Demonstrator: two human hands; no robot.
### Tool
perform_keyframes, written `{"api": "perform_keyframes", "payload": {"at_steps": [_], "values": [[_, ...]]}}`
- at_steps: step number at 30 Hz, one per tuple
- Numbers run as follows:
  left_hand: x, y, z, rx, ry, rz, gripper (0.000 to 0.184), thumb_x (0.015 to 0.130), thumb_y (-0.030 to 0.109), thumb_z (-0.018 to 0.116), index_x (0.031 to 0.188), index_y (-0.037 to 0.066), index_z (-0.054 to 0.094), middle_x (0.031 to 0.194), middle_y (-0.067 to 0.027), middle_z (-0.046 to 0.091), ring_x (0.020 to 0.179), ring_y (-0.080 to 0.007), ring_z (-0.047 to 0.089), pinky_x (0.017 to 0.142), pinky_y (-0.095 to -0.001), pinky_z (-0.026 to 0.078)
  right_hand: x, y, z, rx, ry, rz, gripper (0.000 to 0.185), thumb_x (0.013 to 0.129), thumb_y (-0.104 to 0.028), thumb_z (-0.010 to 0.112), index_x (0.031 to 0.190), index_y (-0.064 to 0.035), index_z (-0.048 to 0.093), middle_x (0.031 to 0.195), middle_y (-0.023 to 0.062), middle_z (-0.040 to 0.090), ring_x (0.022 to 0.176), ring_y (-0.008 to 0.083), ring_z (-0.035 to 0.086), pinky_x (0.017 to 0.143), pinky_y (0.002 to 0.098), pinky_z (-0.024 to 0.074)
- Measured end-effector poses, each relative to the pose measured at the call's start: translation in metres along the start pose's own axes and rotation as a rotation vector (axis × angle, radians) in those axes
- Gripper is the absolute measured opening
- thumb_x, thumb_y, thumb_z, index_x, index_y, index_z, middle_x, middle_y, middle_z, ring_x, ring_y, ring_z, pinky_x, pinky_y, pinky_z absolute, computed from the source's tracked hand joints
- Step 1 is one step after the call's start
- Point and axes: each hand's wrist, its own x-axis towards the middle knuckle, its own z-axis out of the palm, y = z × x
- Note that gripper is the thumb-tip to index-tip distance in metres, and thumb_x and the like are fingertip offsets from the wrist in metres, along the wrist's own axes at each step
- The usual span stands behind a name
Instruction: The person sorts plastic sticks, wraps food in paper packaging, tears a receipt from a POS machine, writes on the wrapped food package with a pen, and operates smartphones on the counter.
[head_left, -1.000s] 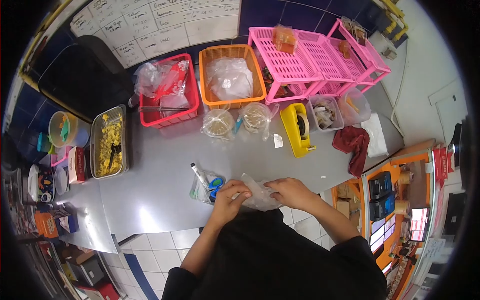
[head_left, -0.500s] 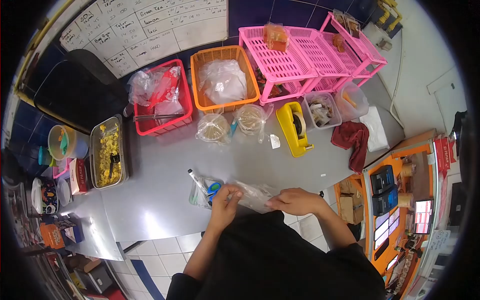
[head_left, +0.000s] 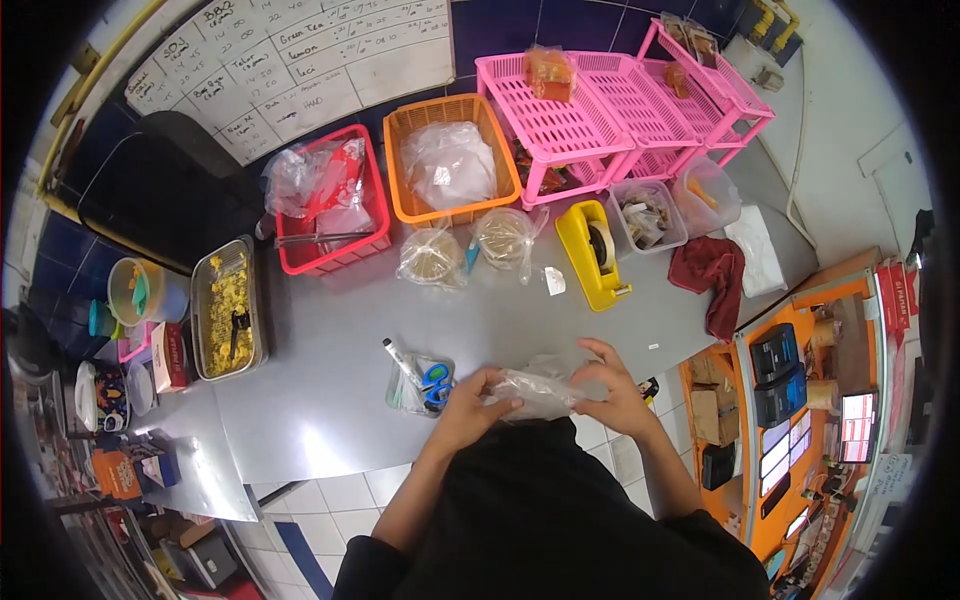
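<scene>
A clear plastic bag [head_left: 535, 388] is stretched between my hands at the table's near edge. My left hand [head_left: 476, 410] pinches its left end between thumb and fingers. At the bag's right end is my right hand [head_left: 612, 392], its fingers spread and raised and its thumb close to the plastic; whether it touches is hard to see. Just left of my left hand lie blue-handled scissors [head_left: 436, 382] and a white marker [head_left: 402, 360] in a small clear container [head_left: 408, 400].
Across the table stand a red basket [head_left: 335, 258], an orange basket [head_left: 450, 212], two tied bags [head_left: 432, 257] of brownish food, a yellow tape dispenser [head_left: 588, 262] and a pink rack [head_left: 570, 125]. A tray of yellow food [head_left: 228, 310] sits left; a maroon cloth [head_left: 708, 278] lies right.
My right hand has let its fingers spread from a closed grip on the bag's right end. Both hands and the bag have shifted right, away from the scissors.
</scene>
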Motion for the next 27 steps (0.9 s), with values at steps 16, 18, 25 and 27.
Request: {"api": "perform_keyframes", "payload": {"at_steps": [16, 18, 25, 27], "values": [[-0.003, -0.006, 0.022, 0.007, -0.169, -0.087, 0.034, 0.097, 0.027, 0.063, 0.116, -0.002, 0.064, 0.09, -0.0047, 0.065, 0.089, -0.0119, 0.059, 0.08, -0.0307, 0.049, -0.046, 0.069, 0.076, 0.688, 0.185, 0.446, 0.028, 0.099, -0.027, 0.059, 0.097, 0.0004, 0.067, 0.094, 0.004, 0.066, 0.089, 0.0117, 0.059, 0.079, 0.0279, 0.0486], [-0.004, -0.007, 0.025, 0.137, -0.162, -0.197, 0.034, 0.098, 0.03, 0.06, 0.109, -0.002, 0.067, 0.083, -0.0054, 0.065, 0.083, -0.0118, 0.058, 0.076, -0.0307, 0.049, -0.045, 0.074, 0.072, 0.587, 0.195, 0.706, 0.027, 0.099, -0.028, 0.059, 0.097, -0.0017, 0.066, 0.09, 0.0035, 0.066, 0.083, 0.0108, 0.061, 0.075, 0.0259, 0.0485], [-0.005, 0.008, 0.031, 0.149, -0.065, -0.169, 0.028, 0.093, 0.026, 0.066, 0.095, -0.001, 0.07, 0.088, -0.0159, 0.068, 0.084, -0.0223, 0.065, 0.077, -0.0346, 0.05, -0.04, 0.045, 0.059, 0.7, 0.357, 0.539, 0.022, 0.096, -0.022, 0.062, 0.1, -0.0016, 0.07, 0.1, 0.0058, 0.068, 0.094, 0.0128, 0.061, 0.082, 0.0272, 0.0469], [-0.008, 0.018, 0.032, 0.019, 0.001, 0.069, 0.025, 0.091, 0.024, 0.069, 0.098, -0.001, 0.07, 0.097, -0.0157, 0.07, 0.093, -0.0238, 0.066, 0.084, -0.0345, 0.051, -0.04, 0.033, 0.04, 0.184, 0.452, 0.036, 0.019, 0.09, -0.014, 0.069, 0.102, -0.0006, 0.072, 0.109, 0.0116, 0.068, 0.105, 0.0206, 0.062, 0.092, 0.0333, 0.047]]}}
